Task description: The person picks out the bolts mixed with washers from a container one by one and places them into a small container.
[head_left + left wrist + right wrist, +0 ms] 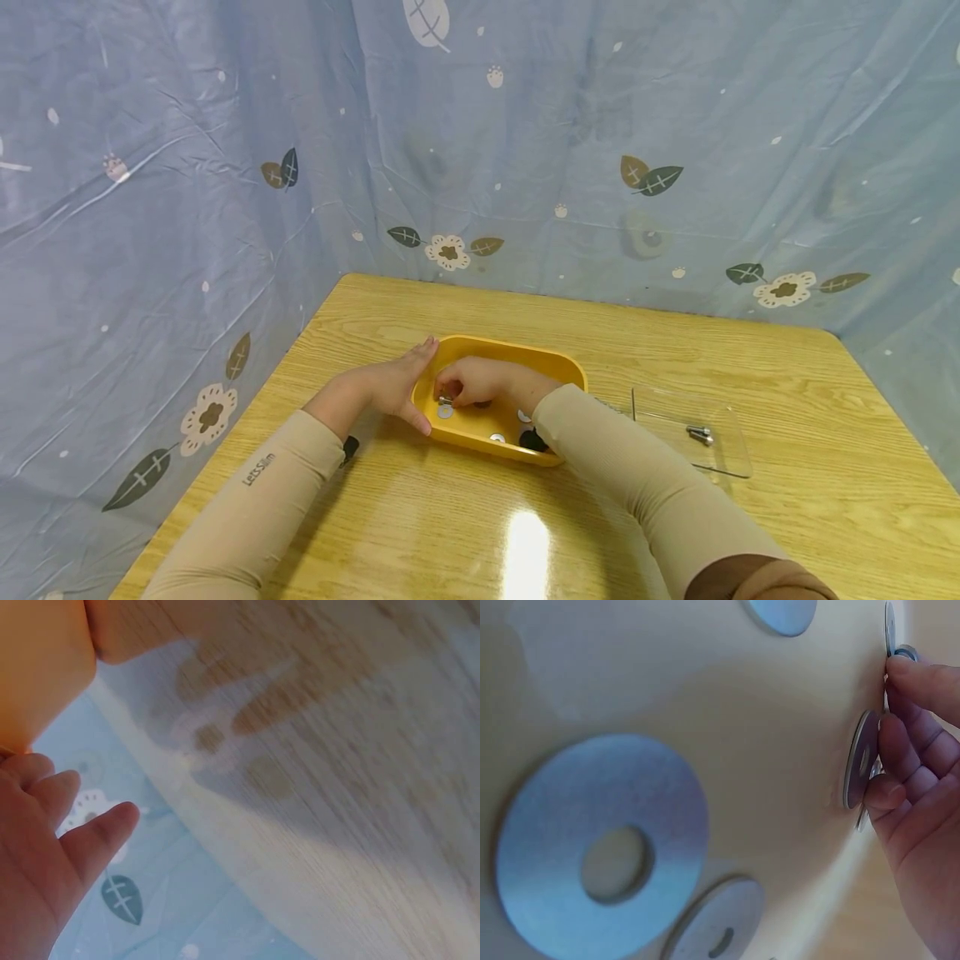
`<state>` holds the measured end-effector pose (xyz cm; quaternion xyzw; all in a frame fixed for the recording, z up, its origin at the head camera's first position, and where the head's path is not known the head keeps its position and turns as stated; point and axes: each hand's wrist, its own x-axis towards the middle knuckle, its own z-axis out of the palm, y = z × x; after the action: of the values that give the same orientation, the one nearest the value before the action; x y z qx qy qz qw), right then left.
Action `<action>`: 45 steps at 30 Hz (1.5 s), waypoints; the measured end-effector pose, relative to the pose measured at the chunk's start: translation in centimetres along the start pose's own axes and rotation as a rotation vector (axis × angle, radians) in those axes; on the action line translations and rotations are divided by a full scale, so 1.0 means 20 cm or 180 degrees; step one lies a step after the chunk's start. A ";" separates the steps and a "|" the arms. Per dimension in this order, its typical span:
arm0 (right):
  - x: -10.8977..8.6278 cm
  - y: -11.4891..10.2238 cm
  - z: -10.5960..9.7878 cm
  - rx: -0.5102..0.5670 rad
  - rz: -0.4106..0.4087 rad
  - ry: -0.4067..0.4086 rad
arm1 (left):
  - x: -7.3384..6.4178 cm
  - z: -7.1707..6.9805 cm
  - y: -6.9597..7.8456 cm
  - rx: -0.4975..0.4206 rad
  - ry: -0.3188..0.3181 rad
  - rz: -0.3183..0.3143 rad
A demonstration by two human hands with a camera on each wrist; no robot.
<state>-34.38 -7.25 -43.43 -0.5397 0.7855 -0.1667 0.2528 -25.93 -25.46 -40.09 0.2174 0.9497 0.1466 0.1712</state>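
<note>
A yellow tray (491,443) with rounded corners stands on the table. My left hand (393,387) spreads around its left end, thumb at the near rim and straight fingers at the far corner. In the left wrist view the fingers (101,836) extend beside the tray's orange-looking wall (41,667). Reaching into the tray, my right hand (476,381) pinches a small metal screw (445,401) between thumb and index finger. Flat washers lie under and around it, one washer (445,412) right below the fingertips. Up close in the right wrist view, a large washer (536,855) fills the left side.
To the right of the tray lies a clear plastic plate (667,425) with metal screws (701,434) on it. A black item (533,440) sits in the tray's near right corner, partly behind the right sleeve. A patterned blue curtain (540,150) hangs behind the wooden table (420,517).
</note>
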 end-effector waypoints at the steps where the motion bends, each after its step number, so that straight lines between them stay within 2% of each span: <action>1: 0.00 0.00 0.00 0.0019 0.0015 -0.0001 | 0.00 0.00 0.00 0.0003 0.0001 0.0002; 7: -0.01 0.01 -0.02 0.0058 -0.0011 0.0047 | 0.00 -0.01 0.01 -0.0025 -0.0023 -0.0024; 13: -0.04 0.01 -0.04 0.0265 0.0156 0.0129 | 0.01 0.00 0.02 -0.0017 -0.0007 -0.0017; 26: -0.10 -0.04 -0.13 0.0478 0.0177 0.0490 | 0.00 -0.01 0.03 -0.0026 -0.0050 -0.0028; 33: -0.16 -0.05 -0.19 0.0868 0.0188 0.0620 | 0.00 0.00 0.03 -0.0091 -0.0068 -0.0059; 37: -0.21 -0.05 -0.23 0.0975 0.0131 0.0770 | 0.01 0.00 0.03 -0.0066 -0.0063 -0.0083; 45: -0.34 -0.11 -0.32 0.0884 0.0083 0.0947 | 0.01 0.00 0.03 -0.0044 -0.0056 -0.0148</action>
<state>-34.40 -1.70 -35.64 -0.4589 0.7906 -0.3480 0.2082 -25.79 -24.88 -39.90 0.1954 0.9519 0.1473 0.1844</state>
